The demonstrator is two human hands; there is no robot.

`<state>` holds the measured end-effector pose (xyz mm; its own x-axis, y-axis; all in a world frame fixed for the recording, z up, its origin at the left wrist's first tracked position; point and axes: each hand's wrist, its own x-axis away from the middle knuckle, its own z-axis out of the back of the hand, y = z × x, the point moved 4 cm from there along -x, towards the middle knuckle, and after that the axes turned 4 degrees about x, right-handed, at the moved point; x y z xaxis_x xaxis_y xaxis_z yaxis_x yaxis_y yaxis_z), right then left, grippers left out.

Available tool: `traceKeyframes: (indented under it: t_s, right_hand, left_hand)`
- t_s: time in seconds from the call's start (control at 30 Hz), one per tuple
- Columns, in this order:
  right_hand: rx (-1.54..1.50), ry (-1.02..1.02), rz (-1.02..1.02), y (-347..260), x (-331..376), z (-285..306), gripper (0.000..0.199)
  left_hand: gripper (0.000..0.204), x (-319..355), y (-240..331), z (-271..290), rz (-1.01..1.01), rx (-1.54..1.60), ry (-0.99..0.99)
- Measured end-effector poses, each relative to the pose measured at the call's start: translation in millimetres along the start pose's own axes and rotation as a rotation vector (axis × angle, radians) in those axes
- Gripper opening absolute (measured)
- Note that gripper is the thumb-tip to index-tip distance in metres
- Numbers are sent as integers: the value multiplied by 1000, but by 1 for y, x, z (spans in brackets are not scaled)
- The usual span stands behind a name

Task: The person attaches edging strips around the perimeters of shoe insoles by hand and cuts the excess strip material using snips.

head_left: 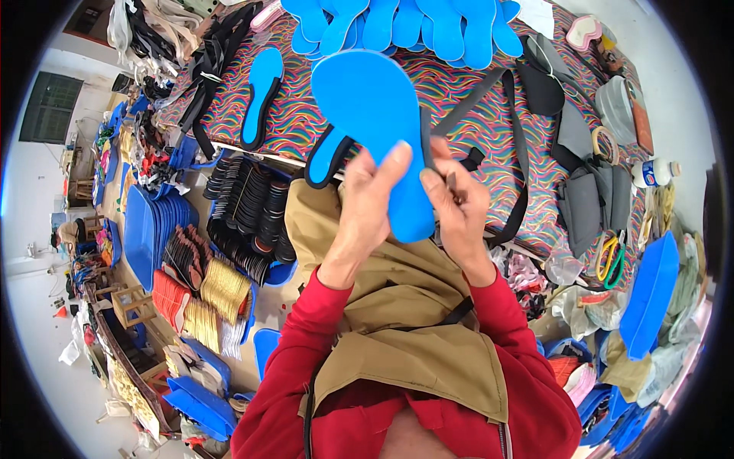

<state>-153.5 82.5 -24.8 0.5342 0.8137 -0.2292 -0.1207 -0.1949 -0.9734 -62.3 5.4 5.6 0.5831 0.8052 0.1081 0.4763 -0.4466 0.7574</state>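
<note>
A blue insole (367, 92) is held up in front of me, its broad end away and its narrow end toward me. My left hand (365, 206) grips its left side, thumb flat on the blue face. On the other edge, my right hand (460, 200) pinches a black edging strip (426, 136) against the insole. The strip runs along part of that right edge; its lower end is hidden by my fingers. Two insoles edged in black lie on the patterned cloth: one insole (266, 76) farther left, another insole (326, 159) partly behind my left hand.
Several blue insoles (405, 27) are piled at the table's far side. A dark strap (520, 138) loops across the cloth on the right, near grey fabric pieces (579, 203), scissors (609, 260) and a white bottle (655, 173). Blue bins (153, 229) with stacked pieces stand lower left.
</note>
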Motion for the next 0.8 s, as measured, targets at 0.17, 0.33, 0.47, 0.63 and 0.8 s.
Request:
traceKeyframes:
  t_s: [0.17,0.33,0.47,0.63,0.8]
  right_hand:
    - [325,-82,269,-16,8,1,9]
    - [208,-128,50,-11,12,19,11]
    - [-48,-83,-66,-28,-18,24,18]
    - [-312,-207,-228,-14,-26,17,11]
    - [-228,-195,-79,-18,-33,20,11]
  left_hand:
    - [27,4,6,12,-55,-72,-34]
    - [24,-1,5,20,10,47,-150]
    - [18,11,-8,11,98,-37,-231]
    - [20,15,-17,14,98,-219,-232]
    - [20,18,-16,9,111,-179,-213]
